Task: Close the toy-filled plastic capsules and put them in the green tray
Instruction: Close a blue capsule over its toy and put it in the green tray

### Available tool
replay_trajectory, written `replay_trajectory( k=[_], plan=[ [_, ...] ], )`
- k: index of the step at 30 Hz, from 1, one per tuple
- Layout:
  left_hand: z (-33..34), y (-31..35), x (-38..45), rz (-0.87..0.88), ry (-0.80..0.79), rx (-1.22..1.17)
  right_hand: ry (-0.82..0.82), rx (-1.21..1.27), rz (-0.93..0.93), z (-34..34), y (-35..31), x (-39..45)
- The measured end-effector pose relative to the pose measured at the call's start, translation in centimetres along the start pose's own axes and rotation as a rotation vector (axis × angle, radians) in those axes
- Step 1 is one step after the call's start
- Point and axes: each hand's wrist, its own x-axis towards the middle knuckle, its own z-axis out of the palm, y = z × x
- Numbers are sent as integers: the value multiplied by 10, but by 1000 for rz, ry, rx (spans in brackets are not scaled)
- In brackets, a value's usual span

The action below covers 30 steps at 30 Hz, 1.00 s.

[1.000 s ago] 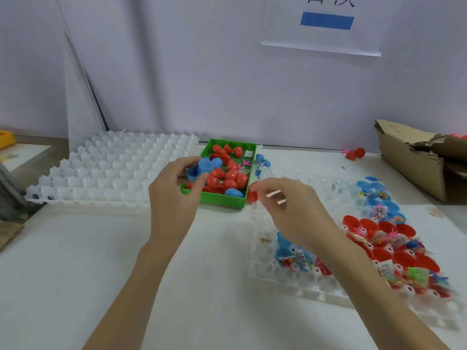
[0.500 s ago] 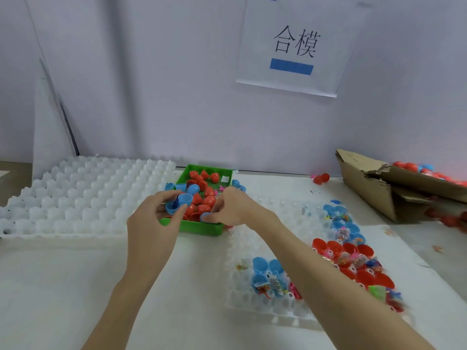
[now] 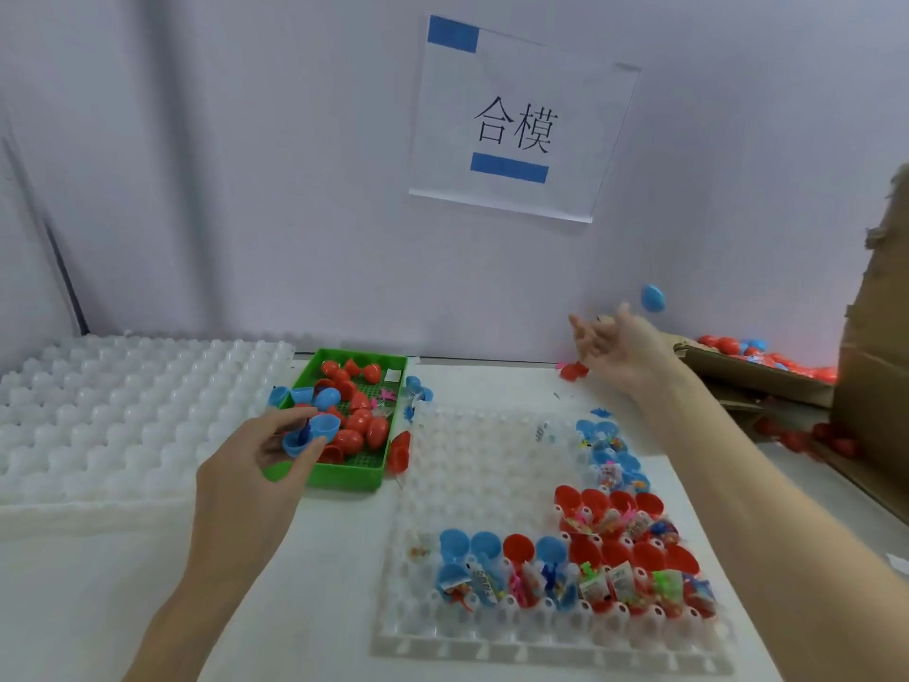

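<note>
- White table (image 3: 305,607) under a pale wall with a paper sign (image 3: 516,125).
- Left hand (image 3: 256,465) pinches blue shells (image 3: 312,433) over the green tray (image 3: 344,477).
- Right hand (image 3: 610,347) is stretched far right, fingers spread, empty; a blue capsule (image 3: 652,298) is in the air just beyond it.
- Best to seat each lid squarely before pressing.

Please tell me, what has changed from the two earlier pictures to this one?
The right hand left the green tray, swung out to the right and opened, letting go of a blue capsule, now in the air near the cardboard box. The left hand stays by the tray, its grip on blue capsule halves unchanged.
</note>
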Motion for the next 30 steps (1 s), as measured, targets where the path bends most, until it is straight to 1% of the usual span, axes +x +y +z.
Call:
replay_trajectory(
  k=[1, 3, 7, 8, 10, 11, 13, 18, 21, 23, 25, 27, 28, 30],
  plan=[
    [0, 1, 0, -3, -2, -11, -20, -135, 20, -7, 7, -4],
    [0, 2, -2, -20, -10, -43, -108, -411, -21, -16, 28, -16],
    [0, 4, -3, -68, -43, -108, -415, -1177, -234, -10, 71, -61],
    [1, 5, -4, -75, -51, -122, -518, -1304, -269, -6, 79, -73],
    [4, 6, -5, -66, -64, -111, -685, -1436, -316, 5, 91, -92],
    [5, 6, -5, -55, -67, -97, -727, -1463, -343, 9, 97, -99],
    [7, 5, -6, -38, -70, -70, -756, -1494, -379, 17, 108, -110],
    [6, 5, -6, -45, -92, -72, -728, -1618, -376, 29, 132, -121],
    [7, 8, -7, -31, -119, -101, -756, -1650, -416, 32, 137, -125],
    [10, 10, -8, -15, -144, -101, -707, -1668, -472, 32, 133, -125],
    [13, 11, -10, 1, -168, -96, -563, -1571, -533, 34, 129, -123],
    [17, 12, -14, 26, -194, -99, -410, -1326, -558, 36, 127, -122],
    [19, 13, -16, 48, -210, -97, -370, -1196, -574, 38, 126, -123],
    [23, 16, -21, 100, -246, -85, -362, -1022, -601, 41, 126, -126]
  ],
)
